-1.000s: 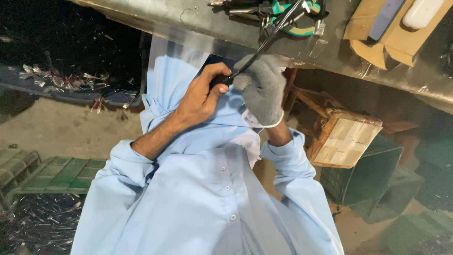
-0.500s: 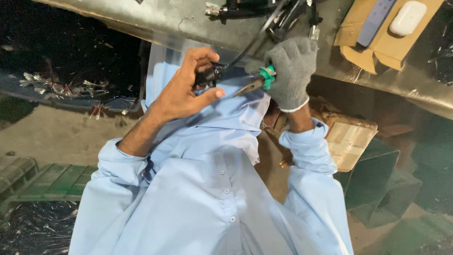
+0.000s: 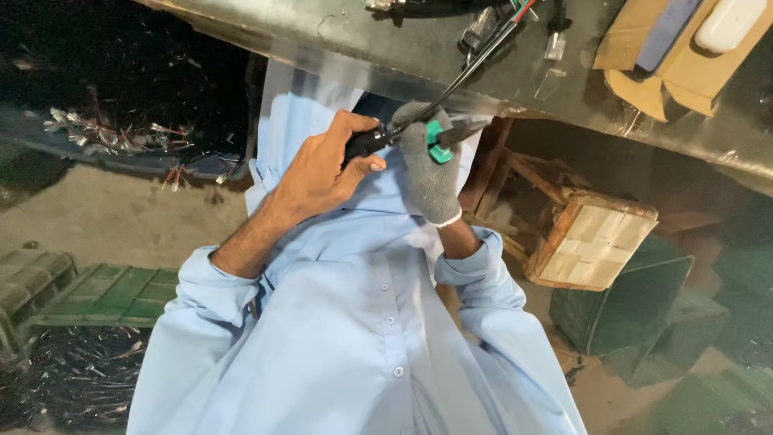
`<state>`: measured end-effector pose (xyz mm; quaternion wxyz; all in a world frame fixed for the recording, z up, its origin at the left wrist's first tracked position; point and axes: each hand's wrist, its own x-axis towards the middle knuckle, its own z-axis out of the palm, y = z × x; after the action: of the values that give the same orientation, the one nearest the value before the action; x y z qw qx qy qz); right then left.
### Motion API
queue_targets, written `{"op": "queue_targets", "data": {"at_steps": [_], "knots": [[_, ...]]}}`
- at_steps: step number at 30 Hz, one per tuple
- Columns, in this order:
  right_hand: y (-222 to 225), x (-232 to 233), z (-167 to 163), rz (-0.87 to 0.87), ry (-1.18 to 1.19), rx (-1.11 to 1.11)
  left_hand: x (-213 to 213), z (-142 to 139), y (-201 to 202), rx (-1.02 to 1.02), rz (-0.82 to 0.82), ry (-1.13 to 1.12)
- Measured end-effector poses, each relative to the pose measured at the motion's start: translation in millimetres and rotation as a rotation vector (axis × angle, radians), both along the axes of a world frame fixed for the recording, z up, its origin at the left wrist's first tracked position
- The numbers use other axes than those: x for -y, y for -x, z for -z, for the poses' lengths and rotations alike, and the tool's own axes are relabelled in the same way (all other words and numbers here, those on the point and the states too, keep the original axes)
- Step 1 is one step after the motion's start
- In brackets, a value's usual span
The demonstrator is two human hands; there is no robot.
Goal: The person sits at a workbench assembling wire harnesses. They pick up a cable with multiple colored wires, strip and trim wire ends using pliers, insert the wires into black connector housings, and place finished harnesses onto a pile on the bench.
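My bare left hand (image 3: 322, 173) is closed on a black plug-like piece (image 3: 366, 143) at the end of a thin black cable (image 3: 475, 68). The cable runs up to a bundle of wires on the dark workbench (image 3: 338, 40). My right hand (image 3: 427, 181), in a grey knit glove, is closed on a small hand tool with a green and black grip (image 3: 441, 138). The tool's head meets the plug just below the bench edge. Both hands touch each other above my light blue shirt (image 3: 346, 338).
An open cardboard box (image 3: 644, 68) with a white oblong item (image 3: 729, 24) lies on the bench at the top right. A wooden block stool (image 3: 596, 242) and dark green bins (image 3: 636, 306) stand on the floor at right. Green crates (image 3: 105, 294) and wire scraps (image 3: 105, 133) lie at left.
My gloved right hand has come down from the bench edge and moved left against my left hand. The tool now lies across the plug; my left hand dropped slightly.
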<state>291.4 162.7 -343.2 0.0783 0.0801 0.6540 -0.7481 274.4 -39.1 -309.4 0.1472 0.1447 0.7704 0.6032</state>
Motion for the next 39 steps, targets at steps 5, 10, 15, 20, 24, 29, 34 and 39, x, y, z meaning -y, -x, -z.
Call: {"op": "queue_targets", "data": {"at_steps": [5,10,15,20,24,29,34,39], "knots": [[-7,10,4,-0.123,-0.2,0.095,2,1,-5,0.116,-0.003,-0.12],[16,-7,1,-0.309,-0.572,-0.411,5,2,-7,0.226,0.054,-0.194],[40,-31,16,-0.575,-0.684,-0.32,5,8,-9,0.25,0.049,-0.263],[29,-20,2,-0.487,-0.672,-0.314,4,13,-14,0.252,-0.061,-0.287],[12,-9,-30,-0.494,-0.743,0.085,0,18,-18,0.014,-0.202,-0.038],[6,3,-40,-0.516,-0.689,0.141,-3,25,-20,-0.153,-0.227,0.105],[4,7,-32,-0.484,-0.647,0.322,0,29,-17,-0.208,-0.215,0.148],[4,4,-26,-0.486,-0.646,0.17,3,33,-13,-0.154,-0.195,0.126]]}}
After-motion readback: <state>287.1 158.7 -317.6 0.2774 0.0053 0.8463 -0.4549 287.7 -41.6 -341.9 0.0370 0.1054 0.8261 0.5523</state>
